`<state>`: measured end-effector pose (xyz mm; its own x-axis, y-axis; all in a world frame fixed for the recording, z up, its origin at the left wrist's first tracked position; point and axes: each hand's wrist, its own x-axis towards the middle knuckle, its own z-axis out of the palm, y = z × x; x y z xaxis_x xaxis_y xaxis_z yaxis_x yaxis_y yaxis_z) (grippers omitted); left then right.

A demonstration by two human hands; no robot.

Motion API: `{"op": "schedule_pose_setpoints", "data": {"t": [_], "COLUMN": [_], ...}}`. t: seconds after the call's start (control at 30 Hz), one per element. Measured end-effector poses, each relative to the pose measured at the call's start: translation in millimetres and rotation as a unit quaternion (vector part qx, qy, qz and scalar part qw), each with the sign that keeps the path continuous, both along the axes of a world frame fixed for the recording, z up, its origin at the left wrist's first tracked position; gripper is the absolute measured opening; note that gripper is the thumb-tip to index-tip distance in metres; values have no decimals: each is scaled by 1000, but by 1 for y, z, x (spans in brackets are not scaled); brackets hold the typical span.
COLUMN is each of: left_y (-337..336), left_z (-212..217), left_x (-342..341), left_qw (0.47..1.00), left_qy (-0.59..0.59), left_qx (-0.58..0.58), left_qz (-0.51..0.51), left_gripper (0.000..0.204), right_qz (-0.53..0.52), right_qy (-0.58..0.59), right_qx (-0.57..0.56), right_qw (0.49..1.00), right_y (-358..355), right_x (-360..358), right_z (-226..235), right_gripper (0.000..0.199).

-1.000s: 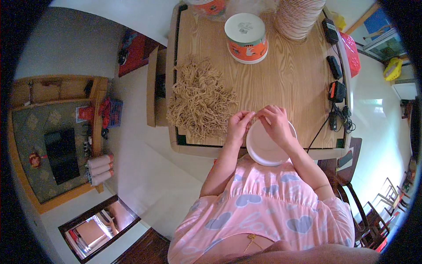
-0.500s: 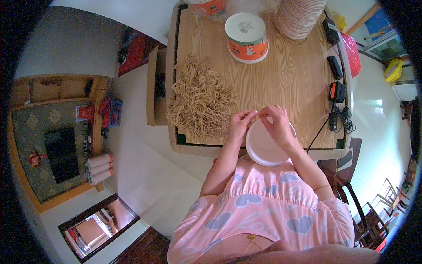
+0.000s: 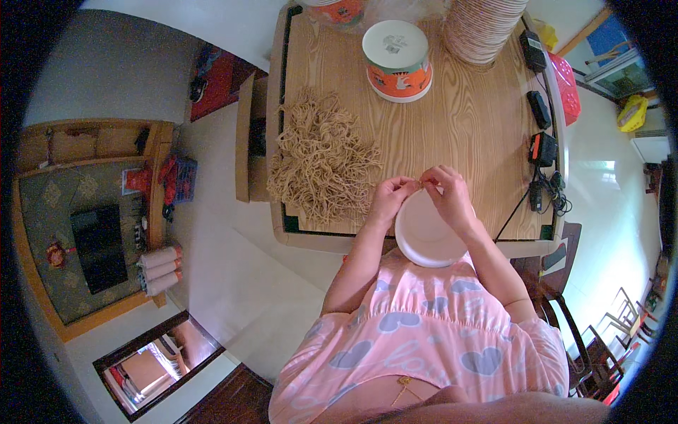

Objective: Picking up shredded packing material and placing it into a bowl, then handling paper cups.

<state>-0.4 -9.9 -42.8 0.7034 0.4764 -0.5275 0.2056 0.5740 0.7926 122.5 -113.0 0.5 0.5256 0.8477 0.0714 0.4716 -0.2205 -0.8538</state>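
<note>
A white round paper tub (image 3: 426,237) sits at the table's near edge, against my body, with its pale inside facing up. Over its far rim, my left hand (image 3: 389,201) and my right hand (image 3: 450,200) come together, fingertips pinched close to each other. Whatever lies between the fingers is too small to make out. Left of my left hand spreads a loose heap of tan twine (image 3: 321,159), cut into many strands.
Farther back on the wood-grain table (image 3: 459,127) stands an upturned orange and green paper tub (image 3: 399,83). Behind it to the right rises a tall stack of nested tubs (image 3: 484,28). Black power adapters (image 3: 542,148) and cables line the right edge.
My fingertips have drawn together over the tub's far rim, the left hand moving slightly right. The tub and the twine heap have stayed in place.
</note>
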Motion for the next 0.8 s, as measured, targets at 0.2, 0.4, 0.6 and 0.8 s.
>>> {"op": "schedule_pose_setpoints", "data": {"t": [0.2, 0.4, 0.6, 0.8], "left_y": [4, 10, 12, 7], "left_z": [2, 9, -11, -8], "left_x": [-1, 0, -4, -2], "left_qw": [999, 997, 988, 998], "left_qy": [41, 30, -41, -34], "left_qx": [12, -60, -143, -50], "left_qz": [-7, -38, -44, -10], "left_gripper": [18, 19, 18, 12], "right_qz": [-10, 2, 12, -54], "right_qy": [-1, 8, 91, 63], "right_qx": [-13, -12, 2, -44], "right_qw": [1000, 1000, 996, 996], "right_y": [0, 0, 1, -3], "right_x": [-3, 0, 2, 5], "right_z": [6, 5, 9, 1], "right_gripper": [8, 6, 4, 7]}}
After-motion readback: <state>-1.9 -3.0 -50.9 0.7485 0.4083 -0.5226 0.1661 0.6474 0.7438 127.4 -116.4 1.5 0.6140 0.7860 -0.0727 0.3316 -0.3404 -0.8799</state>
